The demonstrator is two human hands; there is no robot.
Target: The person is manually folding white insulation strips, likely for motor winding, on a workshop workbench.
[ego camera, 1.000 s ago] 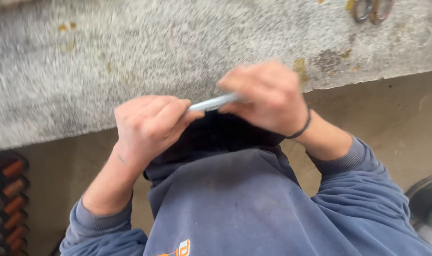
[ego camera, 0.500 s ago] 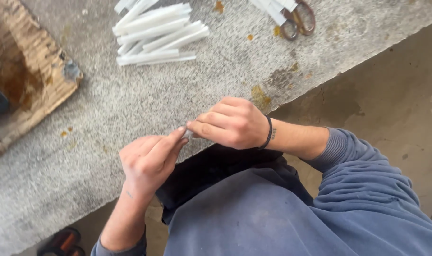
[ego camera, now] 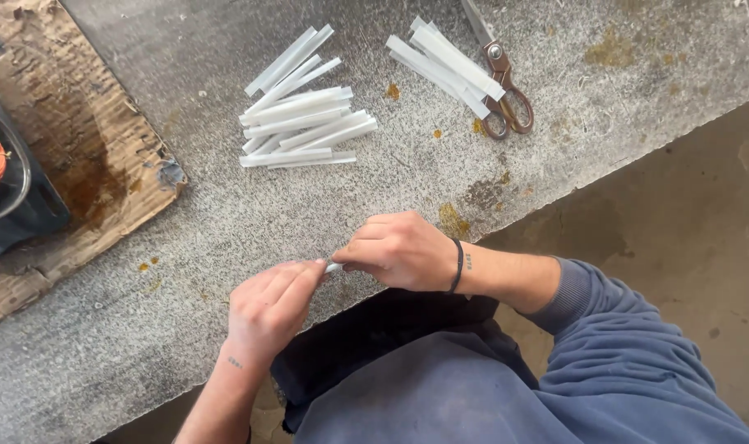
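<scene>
- At the near edge of the desk (ego camera: 185,247), about 6 o'clock in the head view, both hands meet over one small white strip (ego camera: 334,267).
- Left hand (ego camera: 272,308): fingers closed in a pinch on the strip's left end.
- Right hand (ego camera: 399,251): fingers curled shut on the other end; most of the strip is hidden inside the grip.
- Step, judged: working or rolling a single strip between the fingertips.
- Pile of white strips (ego camera: 305,115) at 12 o'clock; smaller bundle (ego camera: 444,62) at 1 o'clock, touching the scissors (ego camera: 506,99).
- Cardboard (ego camera: 70,156) at 10 o'clock.
- Next move likely calls for a steady two-ended pinch; the strip is thin and could slip.
</scene>
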